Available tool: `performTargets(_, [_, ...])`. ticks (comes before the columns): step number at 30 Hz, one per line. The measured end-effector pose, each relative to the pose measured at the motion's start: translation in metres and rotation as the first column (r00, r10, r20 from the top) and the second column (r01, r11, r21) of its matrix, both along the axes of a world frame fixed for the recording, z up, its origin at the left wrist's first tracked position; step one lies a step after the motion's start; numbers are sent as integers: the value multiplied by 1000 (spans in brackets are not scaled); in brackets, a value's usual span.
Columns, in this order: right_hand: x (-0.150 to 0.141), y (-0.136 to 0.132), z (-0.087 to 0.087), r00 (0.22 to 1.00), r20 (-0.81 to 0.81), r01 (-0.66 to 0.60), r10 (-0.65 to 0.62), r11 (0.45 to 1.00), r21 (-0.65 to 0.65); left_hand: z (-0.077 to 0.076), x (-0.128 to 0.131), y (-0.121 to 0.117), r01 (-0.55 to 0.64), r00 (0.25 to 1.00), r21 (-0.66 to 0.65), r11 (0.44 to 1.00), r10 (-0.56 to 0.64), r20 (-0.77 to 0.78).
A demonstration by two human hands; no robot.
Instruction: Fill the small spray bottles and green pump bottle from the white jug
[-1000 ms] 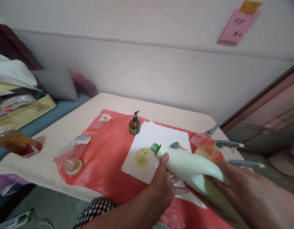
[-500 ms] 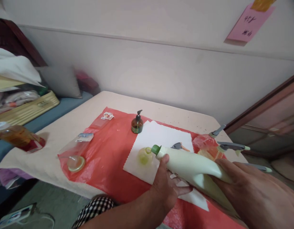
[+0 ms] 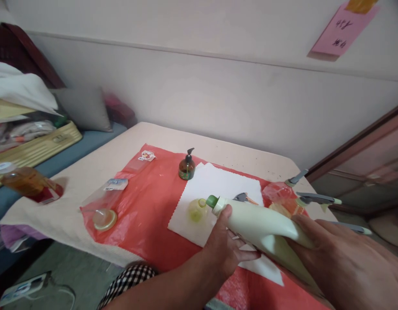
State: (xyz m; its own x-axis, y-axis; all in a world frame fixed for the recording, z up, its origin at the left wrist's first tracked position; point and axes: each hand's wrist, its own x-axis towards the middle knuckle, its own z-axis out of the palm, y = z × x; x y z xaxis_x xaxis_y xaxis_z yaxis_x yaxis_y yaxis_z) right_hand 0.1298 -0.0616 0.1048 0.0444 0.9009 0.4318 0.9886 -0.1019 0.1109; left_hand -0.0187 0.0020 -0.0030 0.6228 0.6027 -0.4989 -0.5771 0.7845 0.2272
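Note:
A pale green detergent bottle point(image 3: 255, 217) with a green cap point(image 3: 211, 201) lies tilted in both my hands, its capped end pointing left and slightly up. My left hand point(image 3: 223, 245) supports it close to the neck, thumb on top and fingers beneath. Farther back, my right hand point(image 3: 341, 254) is wrapped round the handle end. Just left of the cap, a small clear container point(image 3: 196, 211) with yellow-green liquid rests on the white sheet point(image 3: 215, 183). Behind the bottle, a grey and orange tool point(image 3: 246, 198) is partly hidden.
A brown pump bottle point(image 3: 187, 165) stands on the red plastic sheet point(image 3: 147, 202). At left are a round-lidded container point(image 3: 104, 220) and an amber bottle point(image 3: 31, 183). Several grey-handled tools, including one brush-like handle point(image 3: 297, 177), lie at right. A wall point(image 3: 186, 94) borders the table's back.
The view has shifted very slightly. Both hands and the detergent bottle keep nearly the same pose.

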Motion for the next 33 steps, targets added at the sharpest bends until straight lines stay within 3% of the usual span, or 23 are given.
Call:
performTargets(3, [1, -2, -1, 989, 143, -18, 27, 998, -59, -1, 2, -1, -1, 1000, -18, 1000, 1, 12])
performTargets(9, [-6, 0, 3, 965, 247, -83, 87, 996, -28, 2, 2, -2, -26, 998, -33, 999, 28, 64])
performTargets(33, [-18, -1, 11, 946, 289, -164, 145, 986, 43, 5, 0, -2, -46, 989, 25, 999, 42, 143])
